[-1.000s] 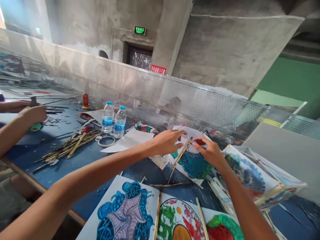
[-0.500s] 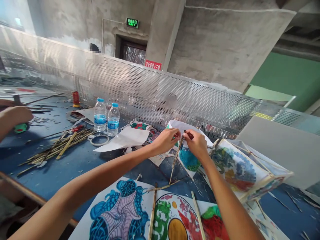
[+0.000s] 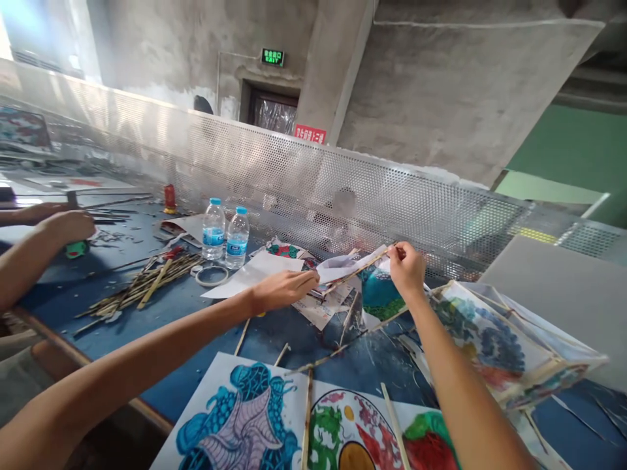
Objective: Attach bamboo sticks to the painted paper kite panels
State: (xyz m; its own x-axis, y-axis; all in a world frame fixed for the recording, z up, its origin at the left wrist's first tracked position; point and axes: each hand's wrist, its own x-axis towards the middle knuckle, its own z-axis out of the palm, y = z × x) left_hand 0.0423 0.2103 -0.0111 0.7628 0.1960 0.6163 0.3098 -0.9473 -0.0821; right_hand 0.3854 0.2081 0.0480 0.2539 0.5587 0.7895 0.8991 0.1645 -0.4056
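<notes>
Two water bottles [image 3: 225,228] upright on blue table [image 3: 98,294], touching. Tape ring [image 3: 211,276] just in front. Bamboo sticks [image 3: 142,287] piled left. Red bottle [image 3: 169,198] near perforated metal screen [image 3: 294,183]. A co-worker's hand [image 3: 68,225] at far left.

Bottles [image 3: 225,232] left of hands (sticks [image 3: 142,287] further left).

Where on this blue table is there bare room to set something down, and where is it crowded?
Bare blue table lies between the bamboo sticks and the near edge, and between the painted sheets and the white paper. It is crowded around the left hand and right hand, and by the stacked kites.
</notes>
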